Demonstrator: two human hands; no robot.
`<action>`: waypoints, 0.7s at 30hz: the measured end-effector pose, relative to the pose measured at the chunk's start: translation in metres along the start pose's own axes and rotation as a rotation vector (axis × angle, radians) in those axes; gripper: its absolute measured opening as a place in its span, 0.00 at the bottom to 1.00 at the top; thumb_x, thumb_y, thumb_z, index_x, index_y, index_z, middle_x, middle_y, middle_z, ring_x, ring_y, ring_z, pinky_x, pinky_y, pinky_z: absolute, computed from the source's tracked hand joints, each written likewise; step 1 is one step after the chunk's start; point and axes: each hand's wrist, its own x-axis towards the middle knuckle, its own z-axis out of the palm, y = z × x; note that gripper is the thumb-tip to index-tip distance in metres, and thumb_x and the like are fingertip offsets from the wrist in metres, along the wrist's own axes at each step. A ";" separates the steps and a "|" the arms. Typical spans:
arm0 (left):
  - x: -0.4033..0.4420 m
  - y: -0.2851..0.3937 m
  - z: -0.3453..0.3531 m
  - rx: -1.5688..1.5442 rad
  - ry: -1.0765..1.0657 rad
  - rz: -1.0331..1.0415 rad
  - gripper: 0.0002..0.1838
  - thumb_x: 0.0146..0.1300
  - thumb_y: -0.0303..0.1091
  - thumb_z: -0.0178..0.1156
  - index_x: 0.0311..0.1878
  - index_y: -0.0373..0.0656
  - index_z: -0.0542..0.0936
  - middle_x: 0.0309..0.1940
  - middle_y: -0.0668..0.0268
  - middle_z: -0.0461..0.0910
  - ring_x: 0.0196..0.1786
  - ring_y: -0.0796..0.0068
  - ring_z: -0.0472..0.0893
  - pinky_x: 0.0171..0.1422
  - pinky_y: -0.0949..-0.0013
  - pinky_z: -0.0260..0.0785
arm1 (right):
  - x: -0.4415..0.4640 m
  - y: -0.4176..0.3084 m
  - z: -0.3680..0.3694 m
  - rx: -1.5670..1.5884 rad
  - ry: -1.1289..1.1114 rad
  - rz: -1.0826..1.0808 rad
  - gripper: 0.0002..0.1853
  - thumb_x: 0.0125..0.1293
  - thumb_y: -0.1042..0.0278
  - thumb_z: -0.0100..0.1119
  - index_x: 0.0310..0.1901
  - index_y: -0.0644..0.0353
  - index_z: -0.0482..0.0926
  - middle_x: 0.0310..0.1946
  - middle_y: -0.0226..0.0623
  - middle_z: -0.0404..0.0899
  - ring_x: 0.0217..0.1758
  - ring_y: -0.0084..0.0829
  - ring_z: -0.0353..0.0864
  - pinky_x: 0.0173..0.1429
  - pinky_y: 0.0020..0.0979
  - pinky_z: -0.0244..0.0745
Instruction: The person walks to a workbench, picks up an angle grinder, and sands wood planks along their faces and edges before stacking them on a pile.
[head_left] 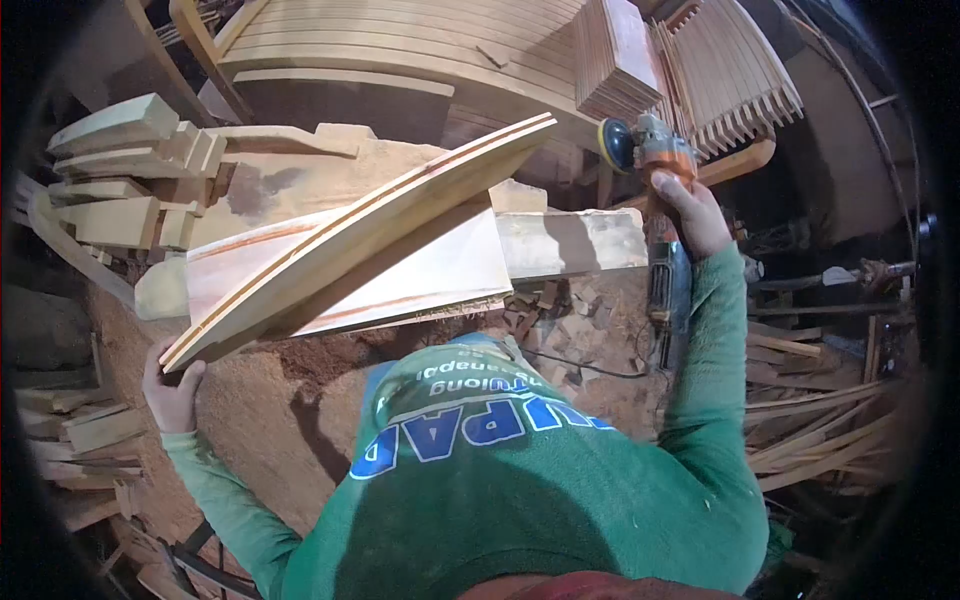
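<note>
My left hand [173, 390] grips the lower left end of a long wooden board [360, 235], thumb on the near side. The board is tilted on its edge, and a reddish-brown stripe runs along its upper edge. Beneath it, a flat pale panel [430, 275] with reddish-brown stripes rests on a work surface. Over on the right, my right hand [692, 212] is wrapped round an orange and grey angle grinder [668, 152]. Its round disc [616, 145], yellow at the rim, faces left, apart from the board. Part of the grinder's body is hidden by the hand.
Cut wood blocks [130, 185] are piled at the left. Slatted wood [400, 35] and a stack of thin boards [615, 60] stand at the back. Offcuts [575, 325] and sawdust cover the ground, near a dark power tool [668, 285] and its cord. Wood strips [820, 430] lie right.
</note>
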 end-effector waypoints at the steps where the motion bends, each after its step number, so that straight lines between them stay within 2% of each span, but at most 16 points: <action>1: 0.004 0.017 -0.001 0.060 -0.021 0.068 0.27 0.56 0.27 0.76 0.58 0.34 0.79 0.49 0.63 0.84 0.52 0.71 0.84 0.59 0.68 0.77 | -0.010 0.005 0.004 0.094 0.041 0.026 0.18 0.68 0.55 0.68 0.47 0.62 0.78 0.30 0.34 0.80 0.26 0.27 0.81 0.32 0.32 0.80; 3: 0.014 0.055 0.005 0.185 -0.060 0.189 0.27 0.56 0.30 0.77 0.58 0.34 0.79 0.49 0.61 0.85 0.52 0.70 0.84 0.60 0.66 0.77 | -0.020 0.015 0.008 0.149 0.081 0.025 0.18 0.68 0.56 0.68 0.47 0.63 0.77 0.30 0.36 0.81 0.27 0.29 0.83 0.32 0.32 0.80; 4: 0.018 0.094 0.013 0.368 -0.152 0.140 0.29 0.55 0.33 0.79 0.58 0.35 0.80 0.48 0.58 0.86 0.52 0.67 0.85 0.60 0.64 0.77 | -0.024 0.020 0.011 0.173 0.095 0.027 0.18 0.68 0.56 0.68 0.47 0.63 0.77 0.30 0.37 0.81 0.27 0.30 0.84 0.32 0.33 0.81; 6: 0.030 0.115 0.031 0.569 -0.198 0.247 0.31 0.52 0.40 0.81 0.58 0.42 0.82 0.47 0.56 0.87 0.51 0.62 0.87 0.58 0.62 0.78 | -0.027 0.029 0.016 0.209 0.095 0.035 0.18 0.69 0.55 0.66 0.48 0.62 0.75 0.30 0.37 0.81 0.28 0.31 0.84 0.32 0.33 0.82; 7: 0.033 0.132 0.043 0.794 -0.187 0.349 0.32 0.50 0.48 0.81 0.57 0.48 0.83 0.47 0.56 0.87 0.50 0.55 0.87 0.55 0.58 0.79 | -0.030 0.033 0.019 0.227 0.097 0.041 0.18 0.70 0.54 0.65 0.48 0.61 0.74 0.30 0.38 0.80 0.28 0.32 0.84 0.32 0.34 0.82; 8: 0.038 0.152 0.057 0.841 -0.218 0.400 0.32 0.51 0.53 0.79 0.57 0.50 0.83 0.46 0.57 0.87 0.48 0.52 0.86 0.53 0.56 0.78 | -0.032 0.034 0.022 0.287 0.122 0.019 0.19 0.67 0.58 0.67 0.48 0.64 0.75 0.30 0.39 0.82 0.28 0.33 0.85 0.33 0.34 0.83; 10: 0.048 0.165 0.081 0.907 -0.288 0.503 0.31 0.53 0.54 0.77 0.57 0.50 0.83 0.45 0.57 0.87 0.48 0.53 0.86 0.52 0.55 0.78 | -0.038 0.038 0.028 0.316 0.115 0.006 0.19 0.68 0.58 0.67 0.48 0.65 0.75 0.30 0.40 0.82 0.28 0.32 0.85 0.34 0.34 0.83; 13: 0.058 0.175 0.118 0.921 -0.340 0.471 0.29 0.55 0.54 0.75 0.57 0.51 0.82 0.45 0.57 0.87 0.48 0.53 0.86 0.51 0.54 0.78 | -0.040 0.048 0.031 0.356 0.112 -0.028 0.18 0.68 0.59 0.66 0.48 0.65 0.75 0.32 0.40 0.82 0.29 0.33 0.86 0.34 0.34 0.84; 16: 0.068 0.179 0.163 0.974 -0.341 0.418 0.25 0.56 0.49 0.74 0.54 0.49 0.81 0.45 0.55 0.86 0.49 0.51 0.86 0.50 0.52 0.78 | -0.043 0.064 0.037 0.428 0.128 -0.058 0.18 0.69 0.59 0.66 0.48 0.66 0.75 0.33 0.40 0.82 0.30 0.33 0.86 0.36 0.34 0.85; 17: 0.075 0.175 0.180 0.973 -0.366 0.459 0.26 0.57 0.48 0.74 0.56 0.50 0.80 0.44 0.55 0.86 0.48 0.50 0.86 0.49 0.50 0.77 | -0.042 0.069 0.040 0.456 0.132 -0.070 0.18 0.69 0.59 0.66 0.48 0.66 0.75 0.33 0.41 0.82 0.31 0.33 0.86 0.36 0.35 0.85; 19: 0.085 0.168 0.207 0.971 -0.412 0.536 0.26 0.59 0.45 0.73 0.59 0.51 0.78 0.42 0.57 0.85 0.46 0.47 0.85 0.48 0.46 0.76 | -0.038 0.090 0.037 0.540 0.150 -0.020 0.18 0.72 0.58 0.62 0.51 0.64 0.73 0.34 0.42 0.79 0.35 0.37 0.85 0.41 0.39 0.86; 21: 0.079 0.173 0.208 0.991 -0.455 0.473 0.22 0.60 0.41 0.71 0.57 0.50 0.78 0.42 0.58 0.85 0.46 0.48 0.85 0.47 0.48 0.76 | -0.036 0.102 0.038 0.695 0.173 0.036 0.17 0.73 0.58 0.61 0.52 0.64 0.73 0.36 0.42 0.80 0.37 0.37 0.84 0.43 0.40 0.86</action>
